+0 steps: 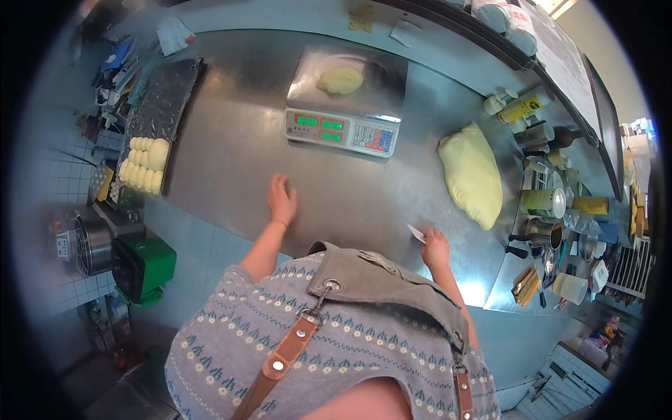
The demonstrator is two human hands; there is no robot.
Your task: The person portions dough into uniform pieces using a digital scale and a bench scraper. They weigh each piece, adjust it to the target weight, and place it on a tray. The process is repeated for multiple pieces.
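Observation:
My left hand (pixel 281 201) is over the near part of the steel worktop (pixel 231 133), fingers stretched out with nothing in them. Closed around a thin, pale blade (pixel 416 233), like a dough scraper, is my right hand (pixel 435 248); its grip hides the rest of the tool. Right of centre, a large lump of pale yellow dough (pixel 473 175) lies beyond that hand. A smaller dough piece (pixel 340 80) sits on the steel pan of a digital scale (pixel 343 133) at the back, whose displays are lit.
At the left, a dark, plastic-lined tray (pixel 159 98) carries several dough pieces (pixel 145 164) in rows. Cans (pixel 543 203), bottles and tools crowd the right side. A shelf edge (pixel 476 28) overhangs the back right. A green box-shaped object (pixel 145 266) stands low at the left.

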